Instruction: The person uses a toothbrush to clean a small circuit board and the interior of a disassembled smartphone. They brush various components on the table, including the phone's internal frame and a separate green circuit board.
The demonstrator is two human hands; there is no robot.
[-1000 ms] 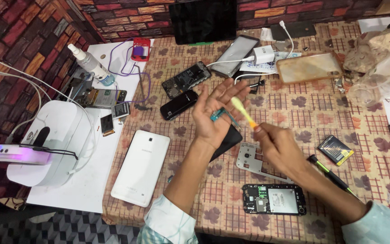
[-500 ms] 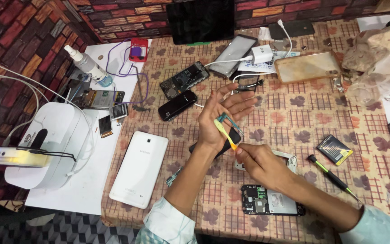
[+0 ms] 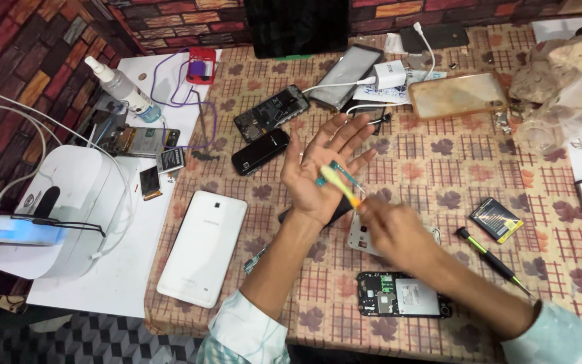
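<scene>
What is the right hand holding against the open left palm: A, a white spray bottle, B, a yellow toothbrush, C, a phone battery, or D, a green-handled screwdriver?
B: the right hand holds a yellow toothbrush with its head against a small part on the open left hand, while the screwdriver, the spray bottle and the battery lie untouched on the table.

One camera only, worn on the head. It looks steeply down at the table [image 3: 479,168] from close, facing its far edge by the brick wall [image 3: 170,20].
</scene>
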